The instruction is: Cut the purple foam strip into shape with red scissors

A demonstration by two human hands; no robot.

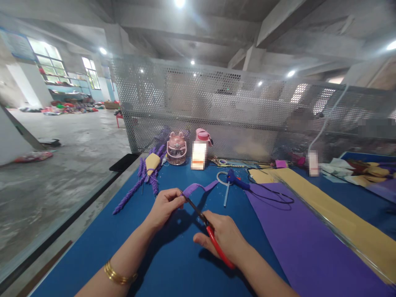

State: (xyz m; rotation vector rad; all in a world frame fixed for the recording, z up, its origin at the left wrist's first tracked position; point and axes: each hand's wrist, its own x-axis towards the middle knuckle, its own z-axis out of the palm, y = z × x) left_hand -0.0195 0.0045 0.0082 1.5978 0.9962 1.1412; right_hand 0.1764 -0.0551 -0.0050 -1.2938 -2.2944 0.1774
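Observation:
My left hand (167,206) pinches one end of a purple strip (194,189) that curls away to the right above the blue table. In my right hand (225,235) are red-handled scissors (216,247). Their dark blades point up and left, and the tips meet the strip at my left fingertips. Whether the blades are parted there is too small to tell. Past the strip's far end lies a blue glue gun (238,180) with a black cord, beside a pale ring (223,178). A clear stick (227,196) extends from near the gun toward me.
Purple sheet (287,231) and yellow sheet (337,214) material covers the right side. A purple flower bunch with a yellow wrap (152,163) lies at left. Pink bottles, including a clear-bodied one (176,148), stand before the perforated metal screen (185,103). The blue table (102,243) ends at left.

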